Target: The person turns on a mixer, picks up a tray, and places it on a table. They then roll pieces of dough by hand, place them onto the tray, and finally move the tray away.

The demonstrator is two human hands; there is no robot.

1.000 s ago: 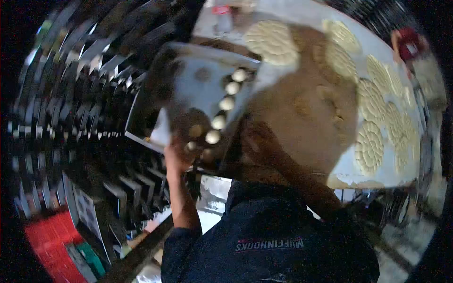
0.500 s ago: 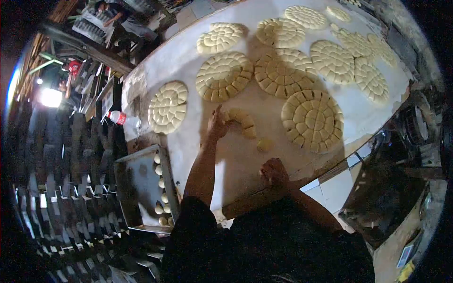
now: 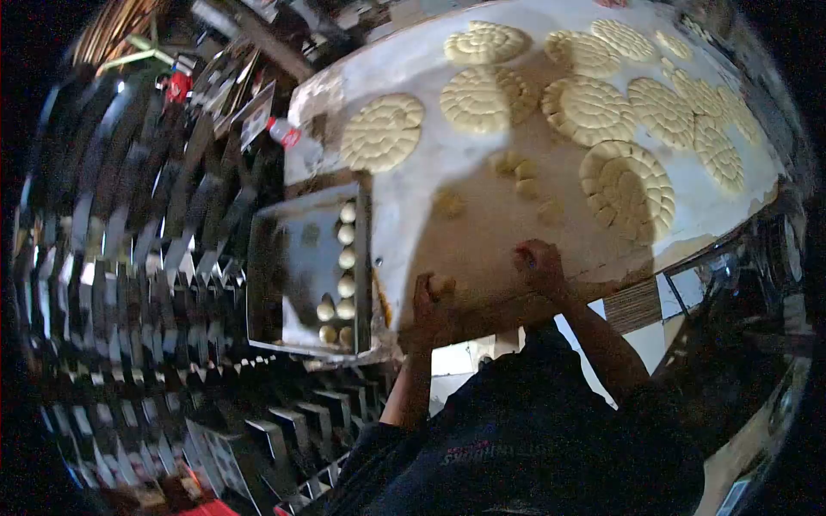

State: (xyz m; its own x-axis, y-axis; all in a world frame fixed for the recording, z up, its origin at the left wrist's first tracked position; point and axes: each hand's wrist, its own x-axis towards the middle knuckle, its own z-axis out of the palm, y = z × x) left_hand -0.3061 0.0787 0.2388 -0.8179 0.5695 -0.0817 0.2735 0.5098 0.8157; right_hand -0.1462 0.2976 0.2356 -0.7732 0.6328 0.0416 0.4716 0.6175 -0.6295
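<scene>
At the table's near edge, my left hand [image 3: 425, 299] is curled round a small piece of dough [image 3: 442, 285]. My right hand [image 3: 539, 260] is closed just above the tabletop, and what it holds, if anything, is too dark to make out. Beyond my hands, in shadow, lie a short row of dough pieces [image 3: 523, 179] and two separate pieces, one [image 3: 448, 204] to the left and another [image 3: 550, 211] to the right. A round of cut dough [image 3: 626, 191] lies flat beyond my right hand.
Several more dough rounds [image 3: 383, 132] cover the far part of the white table [image 3: 391, 206]. On the left, a metal tray [image 3: 363, 258] holds several dough balls [image 3: 346, 258]. A bottle with a red label [image 3: 286, 133] lies behind it. Dark stacked metal pieces [image 3: 138, 275] fill the left side.
My left hand has come back from the curved row of dough to the near edge, now with a piece in it. The row is shorter, and a loose piece lies left of it. The view has shifted left.
</scene>
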